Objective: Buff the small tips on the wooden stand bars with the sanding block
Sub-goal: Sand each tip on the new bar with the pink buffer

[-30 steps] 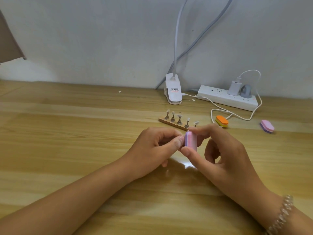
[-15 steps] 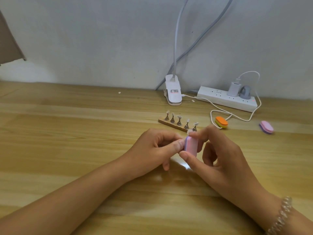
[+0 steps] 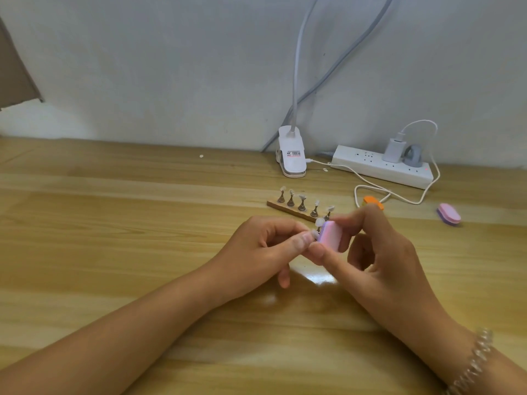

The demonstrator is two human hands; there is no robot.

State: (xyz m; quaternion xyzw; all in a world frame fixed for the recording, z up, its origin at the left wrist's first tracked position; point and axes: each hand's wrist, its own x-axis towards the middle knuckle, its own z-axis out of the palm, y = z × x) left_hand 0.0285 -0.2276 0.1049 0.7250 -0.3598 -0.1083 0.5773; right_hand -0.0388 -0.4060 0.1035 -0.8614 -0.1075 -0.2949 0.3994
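Observation:
A wooden stand bar [image 3: 288, 209] lies on the table behind my hands, with several small metal holders carrying clear tips [image 3: 301, 197]. My left hand [image 3: 265, 252] pinches one small holder with a clear tip [image 3: 319, 222] between thumb and fingers. My right hand [image 3: 370, 252] grips a pink and purple sanding block [image 3: 330, 235] between thumb and fingers, its face against that tip. Both hands hover just above the table, in front of the stand.
A white clip lamp base [image 3: 292, 155] and a white power strip [image 3: 382, 166] with a charger and cable sit by the wall. An orange block [image 3: 372, 201] and a second pink block [image 3: 449, 213] lie to the right. Wooden table [image 3: 114, 223] spreads to the left.
The sanding block has tilted and shifted slightly against the tip, showing more of its pink face. My left hand has kept its pinch in about the same place.

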